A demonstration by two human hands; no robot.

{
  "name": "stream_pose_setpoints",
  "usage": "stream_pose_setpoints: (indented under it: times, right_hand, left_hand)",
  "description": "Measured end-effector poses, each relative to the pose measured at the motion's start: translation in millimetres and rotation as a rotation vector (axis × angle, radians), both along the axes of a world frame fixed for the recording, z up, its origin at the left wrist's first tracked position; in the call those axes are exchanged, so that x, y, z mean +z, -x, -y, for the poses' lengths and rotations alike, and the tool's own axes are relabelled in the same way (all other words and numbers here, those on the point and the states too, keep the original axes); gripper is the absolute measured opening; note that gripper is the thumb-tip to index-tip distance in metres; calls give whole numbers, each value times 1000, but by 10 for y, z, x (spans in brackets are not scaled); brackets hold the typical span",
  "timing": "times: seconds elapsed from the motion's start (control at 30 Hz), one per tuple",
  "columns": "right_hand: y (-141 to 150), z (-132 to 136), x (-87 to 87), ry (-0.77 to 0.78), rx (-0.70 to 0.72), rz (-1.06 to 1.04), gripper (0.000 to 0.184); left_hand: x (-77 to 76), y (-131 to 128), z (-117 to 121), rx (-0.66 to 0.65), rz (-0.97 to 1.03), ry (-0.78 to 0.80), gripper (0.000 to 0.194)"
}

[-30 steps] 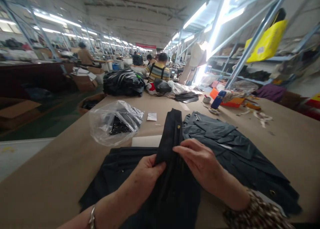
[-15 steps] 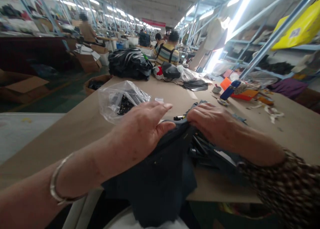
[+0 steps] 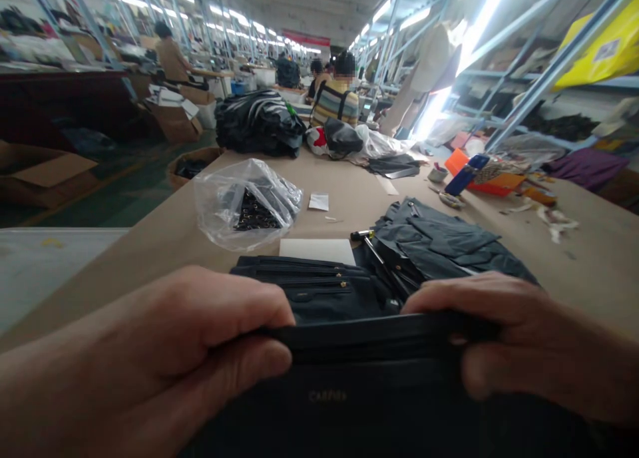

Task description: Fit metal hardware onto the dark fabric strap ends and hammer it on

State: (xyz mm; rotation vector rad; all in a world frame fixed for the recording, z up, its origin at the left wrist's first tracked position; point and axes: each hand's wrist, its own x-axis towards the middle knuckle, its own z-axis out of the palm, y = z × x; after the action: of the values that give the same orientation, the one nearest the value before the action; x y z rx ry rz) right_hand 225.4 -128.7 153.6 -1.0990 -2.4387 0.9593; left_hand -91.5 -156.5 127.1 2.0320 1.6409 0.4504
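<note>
A dark bag piece [image 3: 359, 378] with small gold lettering is stretched close to the camera by its top edge. My left hand [image 3: 214, 338] pinches that edge at the left, thumb on the near side. At the right, my right hand [image 3: 509, 338] grips the same edge, slightly blurred. Just beyond lies a stack of dark zippered pieces [image 3: 319, 288] with gold zipper pulls, partly hidden by the held piece. To its right is a heap of dark grey-blue fabric pieces [image 3: 439, 238], with a hammer-like tool [image 3: 377, 251] along its left side.
A clear plastic bag [image 3: 219, 205] with black, gold-dotted contents lies on the table [image 3: 150, 265]. Behind it are a white slip [image 3: 318, 202] and a big dark pile [image 3: 259, 125]. Orange boxes [image 3: 494, 182] and scissors [image 3: 450, 200] sit at right; people work further back.
Both hands have come nearer the camera and apart, now gripping the lettered bag piece by its edge. The zippered stack and fabric heap have come into fuller view.
</note>
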Motion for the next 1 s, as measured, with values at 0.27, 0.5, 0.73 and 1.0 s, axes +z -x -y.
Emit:
stream_pose_setpoints:
  times: [0.27, 0.5, 0.73, 1.0]
  right_hand:
    - [65, -418, -1528, 133, -219, 141, 22]
    - [196, -663, -1748, -281, -192, 390, 26]
    - [249, -722, -1900, -314, -229, 518, 26]
    - [253, -679, -1821, -330, -197, 538, 20]
  left_hand:
    - [-870, -217, -650, -295, -317, 181, 25]
    - [-1094, -314, -886, -253, -502, 129, 27]
    - [-1169, -397, -936, -234, -584, 123, 26]
    - [-1608, -612, -548, -455, -549, -347, 49]
